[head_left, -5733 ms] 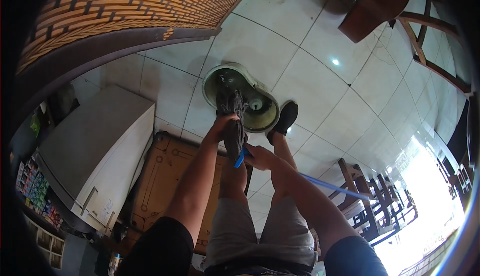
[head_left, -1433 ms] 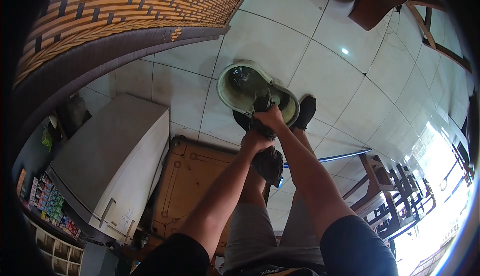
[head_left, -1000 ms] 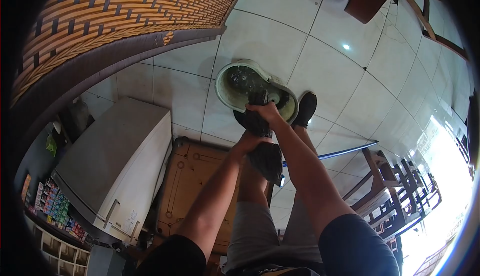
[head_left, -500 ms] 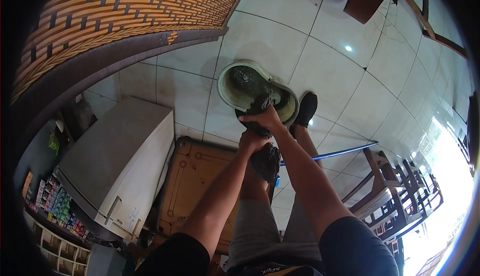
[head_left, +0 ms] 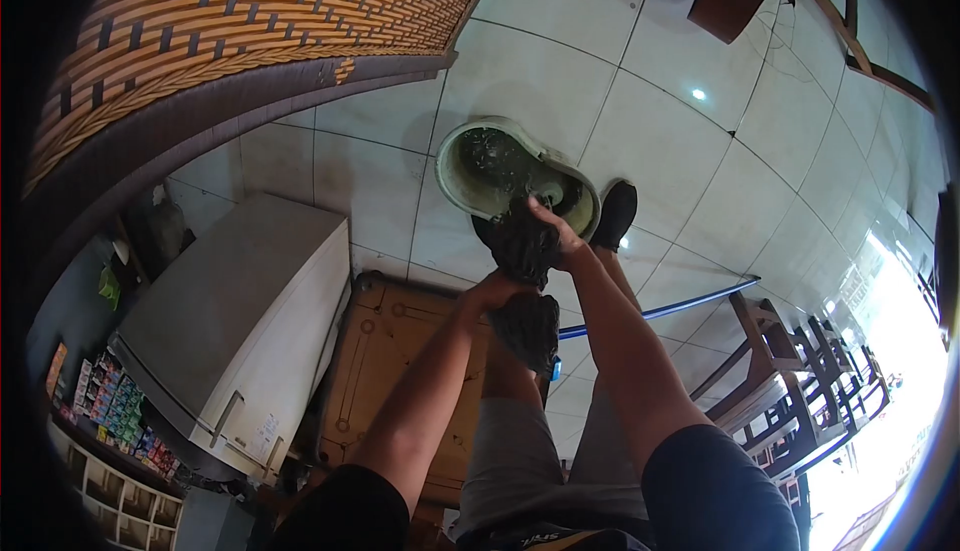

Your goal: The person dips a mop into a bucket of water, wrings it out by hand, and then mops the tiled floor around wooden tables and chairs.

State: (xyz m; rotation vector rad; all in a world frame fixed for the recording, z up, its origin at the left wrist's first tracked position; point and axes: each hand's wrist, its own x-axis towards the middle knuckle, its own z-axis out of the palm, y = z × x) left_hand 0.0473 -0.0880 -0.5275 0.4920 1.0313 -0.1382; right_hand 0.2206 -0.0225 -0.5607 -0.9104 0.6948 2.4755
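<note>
A dark, wet, stringy mop head [head_left: 527, 333] is bunched between my two hands in the head view. My left hand [head_left: 487, 293] wraps around its middle, and the strands bulge out on both sides of the fist. Higher up, my right hand [head_left: 563, 236] grips the other end of the strands, its fingers partly hidden behind them. That end hangs at the near rim of a pale green mop bucket [head_left: 455, 191], which holds dark, bubbly water. A blue pole [head_left: 670, 308] slants from the right toward the mop head; where they join is hidden.
A white fridge-like cabinet [head_left: 235, 321] lies left, beside a brown wooden board [head_left: 375, 381]. Woven rattan furniture [head_left: 270, 11] fills the upper left. Wooden chairs [head_left: 765, 351] stand at right, and my shoe [head_left: 617, 213] is beside the bucket on the tiled floor [head_left: 540, 61].
My right hand has shifted slightly down and right, and its grip has turned. More twisted strands show between the two hands. My left hand has moved a little down and left.
</note>
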